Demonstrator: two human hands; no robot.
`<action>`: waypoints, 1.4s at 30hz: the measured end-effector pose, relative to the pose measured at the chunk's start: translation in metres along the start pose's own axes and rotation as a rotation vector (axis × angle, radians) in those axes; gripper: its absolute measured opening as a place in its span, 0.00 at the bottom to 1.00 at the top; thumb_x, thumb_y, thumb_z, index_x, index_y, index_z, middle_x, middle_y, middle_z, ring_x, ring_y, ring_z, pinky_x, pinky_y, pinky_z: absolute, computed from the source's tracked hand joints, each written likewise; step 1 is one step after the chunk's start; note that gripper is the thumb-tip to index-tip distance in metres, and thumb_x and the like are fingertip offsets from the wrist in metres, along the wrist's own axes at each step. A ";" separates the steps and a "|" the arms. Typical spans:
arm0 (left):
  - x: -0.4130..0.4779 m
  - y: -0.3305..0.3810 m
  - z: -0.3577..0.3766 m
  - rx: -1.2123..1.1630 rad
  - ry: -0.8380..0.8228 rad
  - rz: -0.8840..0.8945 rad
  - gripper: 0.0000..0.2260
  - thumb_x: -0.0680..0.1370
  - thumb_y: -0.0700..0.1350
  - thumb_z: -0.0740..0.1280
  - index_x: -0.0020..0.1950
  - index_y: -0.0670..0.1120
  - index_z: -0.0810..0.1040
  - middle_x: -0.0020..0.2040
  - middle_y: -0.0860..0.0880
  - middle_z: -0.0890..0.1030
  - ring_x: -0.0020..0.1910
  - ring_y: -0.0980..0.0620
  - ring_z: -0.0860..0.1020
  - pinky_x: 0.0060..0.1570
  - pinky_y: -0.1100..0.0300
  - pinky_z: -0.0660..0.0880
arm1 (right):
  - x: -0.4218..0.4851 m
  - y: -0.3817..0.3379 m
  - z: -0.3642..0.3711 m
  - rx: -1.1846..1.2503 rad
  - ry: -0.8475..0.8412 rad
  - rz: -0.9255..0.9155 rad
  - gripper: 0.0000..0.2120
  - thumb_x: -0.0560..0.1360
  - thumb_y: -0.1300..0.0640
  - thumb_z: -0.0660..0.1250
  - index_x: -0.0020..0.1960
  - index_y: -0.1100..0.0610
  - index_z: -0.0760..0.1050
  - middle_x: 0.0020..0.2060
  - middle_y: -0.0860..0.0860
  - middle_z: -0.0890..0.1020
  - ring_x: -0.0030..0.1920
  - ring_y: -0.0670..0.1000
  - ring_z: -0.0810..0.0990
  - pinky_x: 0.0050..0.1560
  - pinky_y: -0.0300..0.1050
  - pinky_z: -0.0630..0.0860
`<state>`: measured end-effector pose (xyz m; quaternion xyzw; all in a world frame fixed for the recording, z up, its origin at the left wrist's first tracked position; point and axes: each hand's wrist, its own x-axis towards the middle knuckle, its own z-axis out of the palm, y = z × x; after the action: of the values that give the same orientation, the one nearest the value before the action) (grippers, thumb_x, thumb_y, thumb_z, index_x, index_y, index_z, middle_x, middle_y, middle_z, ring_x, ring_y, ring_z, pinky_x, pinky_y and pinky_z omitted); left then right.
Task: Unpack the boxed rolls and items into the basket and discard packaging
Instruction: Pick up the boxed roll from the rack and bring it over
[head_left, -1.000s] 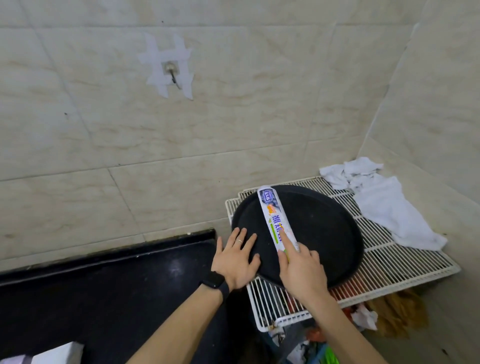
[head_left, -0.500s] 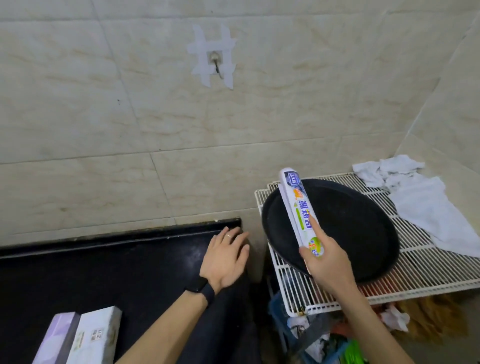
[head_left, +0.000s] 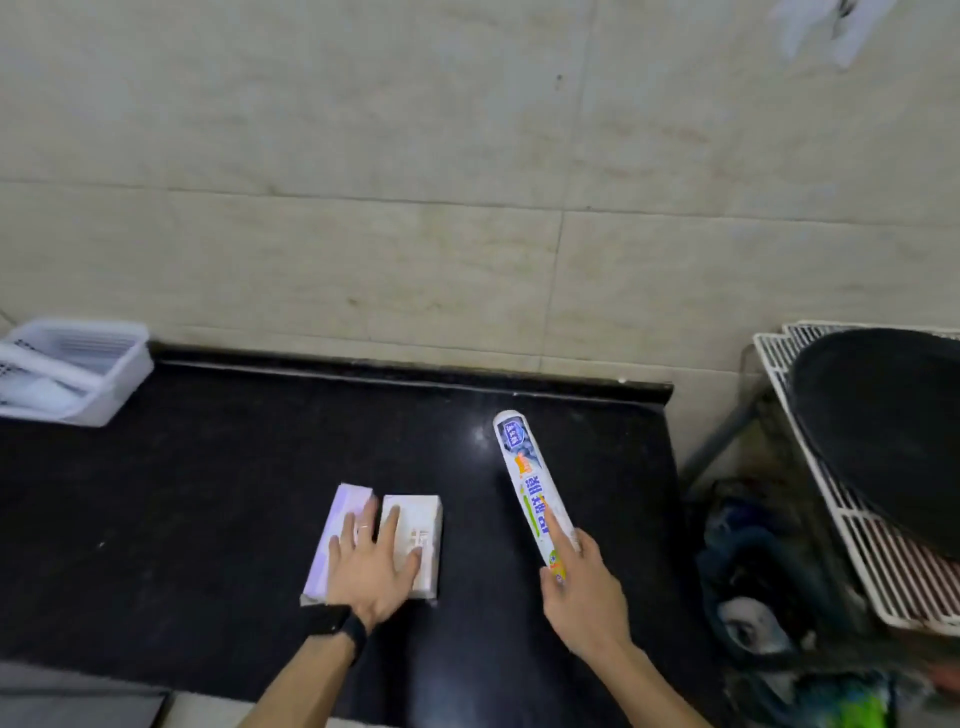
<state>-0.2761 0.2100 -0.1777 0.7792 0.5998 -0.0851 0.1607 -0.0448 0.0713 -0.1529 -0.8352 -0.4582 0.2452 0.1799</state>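
My right hand (head_left: 584, 597) grips the near end of a long white printed roll (head_left: 530, 483), which points away from me above the black counter (head_left: 208, 493). My left hand (head_left: 371, 564) lies flat, fingers spread, on top of two boxes set side by side: a pale purple box (head_left: 332, 535) and a white box (head_left: 423, 525). A clear plastic basket (head_left: 72, 371) stands at the counter's far left against the wall.
A white wire rack (head_left: 841, 525) stands to the right of the counter with a round black tray (head_left: 883, 431) on it. Below the rack lies a heap of bags and clutter (head_left: 769, 613). A tiled wall rises behind the counter.
My view swung left from the rack to the counter. My right hand carried the roll off the black tray over the counter. My left hand moved onto the two boxes.
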 end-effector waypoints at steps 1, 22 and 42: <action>0.001 -0.014 0.003 -0.003 -0.022 0.006 0.41 0.69 0.70 0.42 0.79 0.53 0.56 0.81 0.45 0.52 0.78 0.37 0.52 0.73 0.41 0.54 | -0.001 -0.005 0.020 -0.007 -0.023 0.036 0.32 0.79 0.50 0.60 0.79 0.40 0.50 0.73 0.49 0.63 0.58 0.56 0.79 0.54 0.51 0.78; 0.013 -0.060 0.033 -0.075 -0.117 0.068 0.32 0.79 0.68 0.46 0.78 0.61 0.37 0.79 0.51 0.35 0.78 0.44 0.34 0.75 0.39 0.40 | -0.008 -0.032 0.130 -0.265 -0.069 0.166 0.36 0.77 0.33 0.52 0.80 0.43 0.45 0.79 0.55 0.49 0.71 0.61 0.61 0.65 0.60 0.71; 0.017 -0.081 0.024 -0.340 -0.105 -0.215 0.35 0.75 0.52 0.65 0.78 0.62 0.50 0.78 0.45 0.55 0.71 0.39 0.66 0.67 0.45 0.68 | 0.015 -0.101 0.109 -0.001 -0.082 -0.078 0.36 0.76 0.38 0.61 0.78 0.47 0.53 0.79 0.52 0.51 0.78 0.55 0.51 0.75 0.54 0.59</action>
<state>-0.3484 0.2356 -0.2179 0.6669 0.6759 -0.0398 0.3111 -0.1694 0.1447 -0.1923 -0.8060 -0.4975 0.2721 0.1700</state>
